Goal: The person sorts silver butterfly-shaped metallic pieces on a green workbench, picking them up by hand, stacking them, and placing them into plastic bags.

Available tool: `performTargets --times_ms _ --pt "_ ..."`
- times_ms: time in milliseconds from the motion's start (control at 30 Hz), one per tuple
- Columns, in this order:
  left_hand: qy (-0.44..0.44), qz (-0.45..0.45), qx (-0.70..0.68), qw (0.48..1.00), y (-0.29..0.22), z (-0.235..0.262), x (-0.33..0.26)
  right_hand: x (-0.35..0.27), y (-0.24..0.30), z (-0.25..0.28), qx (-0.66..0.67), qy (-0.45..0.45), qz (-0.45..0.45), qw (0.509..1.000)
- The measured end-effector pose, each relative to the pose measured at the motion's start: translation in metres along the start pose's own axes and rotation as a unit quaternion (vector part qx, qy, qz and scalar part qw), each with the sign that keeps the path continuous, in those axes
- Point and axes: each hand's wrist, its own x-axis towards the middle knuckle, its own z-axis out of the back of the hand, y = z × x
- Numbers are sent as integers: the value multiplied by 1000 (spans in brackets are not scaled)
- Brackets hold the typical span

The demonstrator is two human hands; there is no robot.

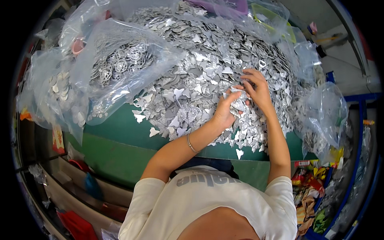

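A broad heap of small flat silver metal pieces (pixel 192 80) covers the green table (pixel 108 128). My left hand (pixel 225 111) is closed around a cupped handful of silver metal pieces (pixel 241 103), low over the front part of the heap. Just to the right, my right hand (pixel 258 87) arches with its fingers apart, the fingertips close to that handful. I make out nothing gripped in the right hand; its palm side is hidden. Loose pieces (pixel 154 132) lie along the heap's front edge.
Clear plastic bags with round openwork metal parts (pixel 120 62) and pale discs (pixel 60 86) rest at left. More plastic bags (pixel 326 114) stand at right. Purple (pixel 240 6) and yellow-green baskets (pixel 268 18) sit behind the heap. Drawers (pixel 92 188) lie lower left, coloured packets (pixel 308 180) lower right.
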Motion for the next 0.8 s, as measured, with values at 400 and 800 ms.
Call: performTargets --times_ms 400,800 --pt "-11 -60 21 998 -7 -5 1 -102 53 25 -37 92 -8 995" --pt "-58 54 187 979 19 0 -3 -91 56 -7 264 -178 -231 919"
